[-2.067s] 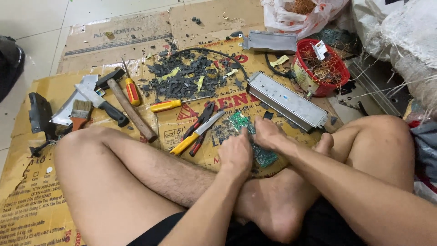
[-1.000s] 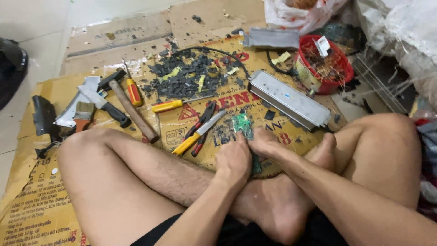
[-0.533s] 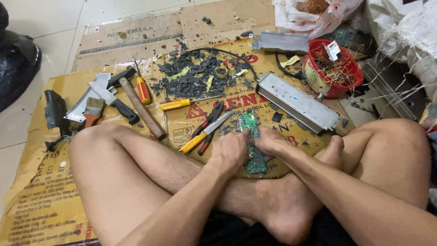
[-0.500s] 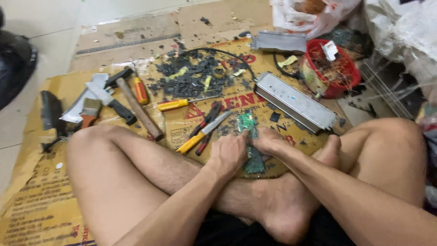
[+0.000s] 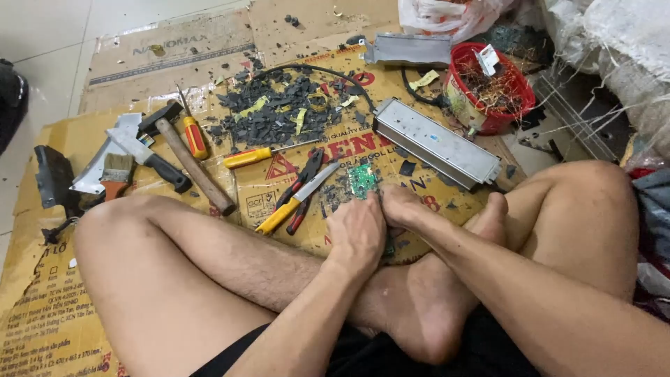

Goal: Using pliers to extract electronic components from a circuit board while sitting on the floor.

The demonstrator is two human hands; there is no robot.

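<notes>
Both hands' fingers (image 5: 370, 209) gripping green circuit board (image 5: 362, 180).

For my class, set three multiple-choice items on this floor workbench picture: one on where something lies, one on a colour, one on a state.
1. Where does the red basket stand?
A. Beyond the grey metal casing
B. Beside the paintbrush
C. Between the knees

2. What colour is the circuit board under the hands?
A. Blue
B. Green
C. White

3. How do the left hand and right hand stand to the board?
A. Both lifted clear
B. One holds the hammer
C. Both pressed on it

Answers: 1 A, the basket sits at the far right behind the casing. 2 B, the part showing past the fingers is green. 3 C, both hands lie together on the board, while the hammer lies untouched.
</notes>
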